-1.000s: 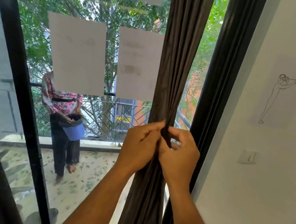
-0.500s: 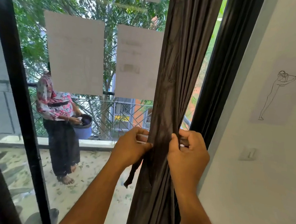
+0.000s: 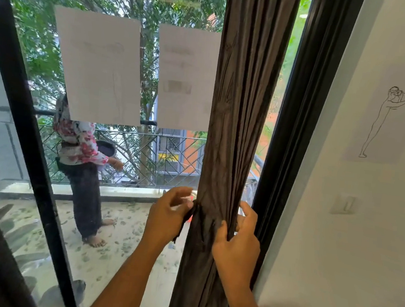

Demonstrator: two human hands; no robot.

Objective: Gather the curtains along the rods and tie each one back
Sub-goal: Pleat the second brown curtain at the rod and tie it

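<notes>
Dark curtain (image 3: 236, 122): hanging gathered in a narrow bunch beside the black window frame (image 3: 295, 127). Left hand (image 3: 168, 218): pinching a dark tie strip (image 3: 184, 223) at the bunch's left edge. Right hand (image 3: 238, 243): gripping folds on its right.

Dark grey curtain (image 3: 236, 122) hangs bunched in tight folds, cinched at the grip, tie strip (image 3: 185, 222) dangling left.

The gathered dark curtain (image 3: 235, 131) hangs beside the black window frame (image 3: 297, 113). The left hand (image 3: 168, 214) pinches a dark tie strip (image 3: 185, 222) at its left edge. The right hand (image 3: 237, 245) grips its folds.
</notes>
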